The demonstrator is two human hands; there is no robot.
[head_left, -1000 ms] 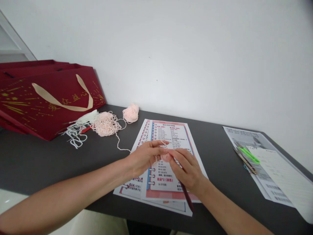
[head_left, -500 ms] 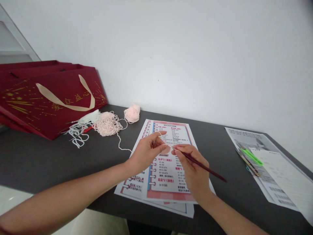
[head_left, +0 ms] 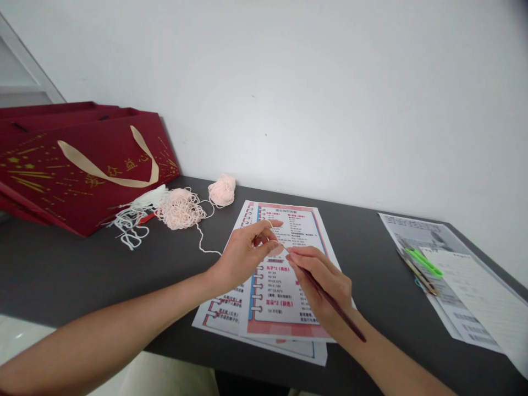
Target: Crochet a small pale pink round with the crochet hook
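My right hand [head_left: 319, 278] is closed around a dark red crochet hook [head_left: 336, 309], its thin metal tip pointing up and left. Close to that tip, my left hand [head_left: 247, 250] pinches pale pink yarn, which also passes over the raised index finger. Whatever stitches sit between the fingertips are too small to make out. A strand of yarn [head_left: 201, 242] runs along the table from the left hand to a loose pink heap of yarn [head_left: 180, 209]. Beneath both hands lie printed pattern sheets [head_left: 289, 329] with Chinese text.
A pink yarn ball [head_left: 223, 191] and a tangle of white yarn [head_left: 134, 220] lie farther back. Red gift bags [head_left: 82, 165] lean at the left against the wall. On the right, papers [head_left: 466, 280] carry a green cutter [head_left: 427, 263] and several slim tools [head_left: 417, 272].
My right hand has turned the crochet hook steeper, its rear end swinging down and left. The left hand keeps nearly the same place and pinch.
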